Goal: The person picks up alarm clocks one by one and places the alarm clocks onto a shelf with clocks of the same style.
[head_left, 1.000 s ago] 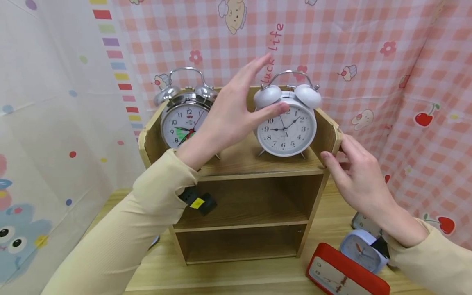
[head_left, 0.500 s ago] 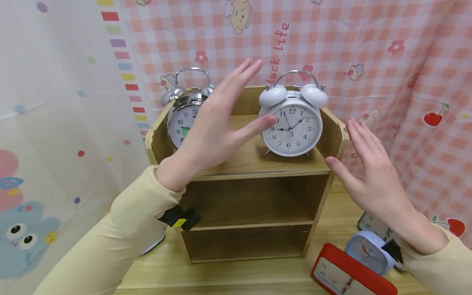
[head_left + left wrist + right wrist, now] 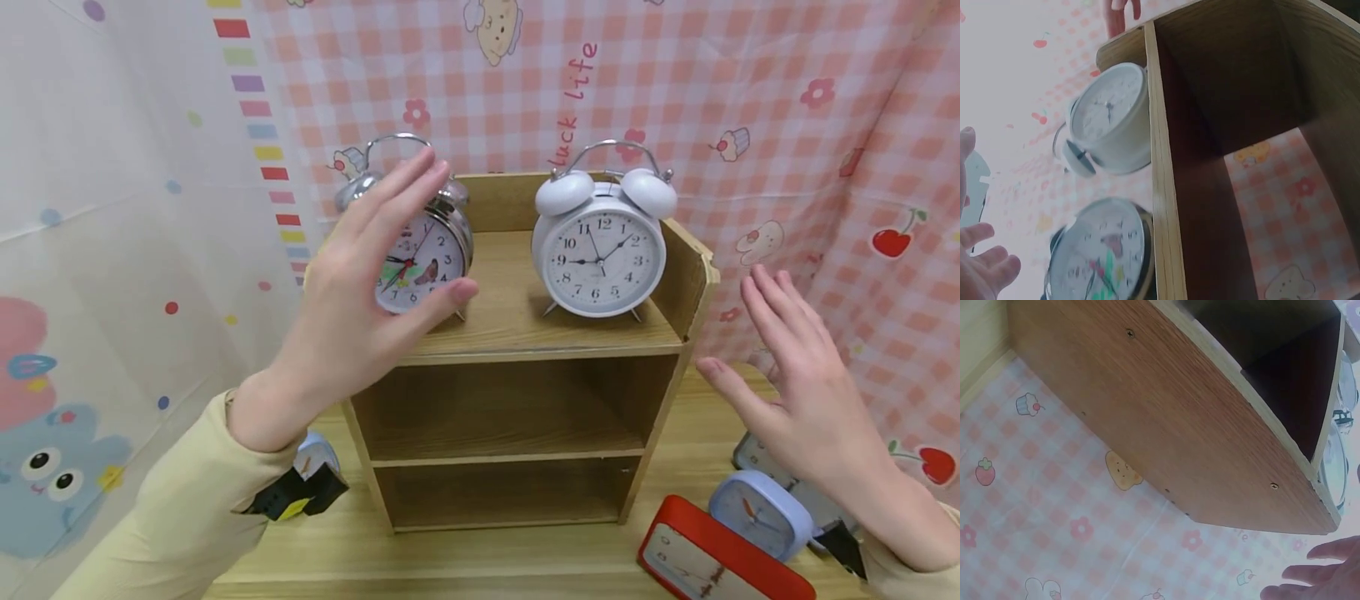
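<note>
On the top shelf of a small wooden shelf unit (image 3: 517, 358) stand two twin-bell alarm clocks. The white alarm clock (image 3: 600, 258) is at the right end, upright and facing forward. At the left end is the silver alarm clock (image 3: 427, 258), partly covered in the head view by my left hand (image 3: 352, 283). That hand is held up in front of it, fingers straight and thumb spread, with nothing in its grasp. To the right of the unit my right hand (image 3: 817, 400) hovers apart from the side panel, its fingers extended and holding nothing.
On the table (image 3: 480, 562) at the front right lie a red clock (image 3: 720, 554), a light blue clock (image 3: 761, 512) and a greyish clock (image 3: 750, 454) partly behind it. Another blue clock (image 3: 318, 454) shows beside my left wrist. A checked curtain (image 3: 480, 100) hangs behind.
My left hand has moved left and down, away from the white alarm clock to in front of the silver one. My right hand has let go of the side panel and drawn off to the right.
</note>
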`<state>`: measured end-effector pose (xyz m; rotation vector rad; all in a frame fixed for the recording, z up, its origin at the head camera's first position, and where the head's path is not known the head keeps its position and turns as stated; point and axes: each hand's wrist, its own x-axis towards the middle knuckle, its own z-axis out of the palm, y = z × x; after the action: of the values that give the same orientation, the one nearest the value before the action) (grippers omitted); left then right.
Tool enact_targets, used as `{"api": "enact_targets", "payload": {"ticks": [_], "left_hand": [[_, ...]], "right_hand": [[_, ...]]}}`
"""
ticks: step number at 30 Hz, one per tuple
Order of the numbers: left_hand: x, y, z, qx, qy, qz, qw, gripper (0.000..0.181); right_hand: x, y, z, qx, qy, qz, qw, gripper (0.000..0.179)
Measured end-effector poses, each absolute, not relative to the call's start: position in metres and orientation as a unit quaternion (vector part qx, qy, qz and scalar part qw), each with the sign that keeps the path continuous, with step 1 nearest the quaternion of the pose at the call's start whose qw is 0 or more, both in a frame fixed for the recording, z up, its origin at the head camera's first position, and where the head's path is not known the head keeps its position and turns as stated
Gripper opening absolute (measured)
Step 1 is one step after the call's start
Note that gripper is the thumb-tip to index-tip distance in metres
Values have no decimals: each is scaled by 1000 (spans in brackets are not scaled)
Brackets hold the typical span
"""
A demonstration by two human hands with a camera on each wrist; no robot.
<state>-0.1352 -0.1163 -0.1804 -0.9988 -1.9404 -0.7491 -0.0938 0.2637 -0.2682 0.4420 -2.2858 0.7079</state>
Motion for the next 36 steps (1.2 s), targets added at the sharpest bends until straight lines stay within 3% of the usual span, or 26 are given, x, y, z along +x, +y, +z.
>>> {"api": "enact_targets", "payload": {"ticks": [7,18,27,36], "left_hand": [[-131,-136,-189,-389,-748,-333,422,72],[-126,-174,-213,-311,-745,-367,462,80],[-137,-192,-233,-276,-767,-373,443,63],[-150,-199,-252,-254,-771,-438,387,61]], "right_hand": [[-82,270,-280,176,-883,260,349,81],[-68,289,-303,173,-903,230,318,87],[-64,302,-326,191,-905,208,319,88],[-58,313,-352,174,-931,187,259,95]]}}
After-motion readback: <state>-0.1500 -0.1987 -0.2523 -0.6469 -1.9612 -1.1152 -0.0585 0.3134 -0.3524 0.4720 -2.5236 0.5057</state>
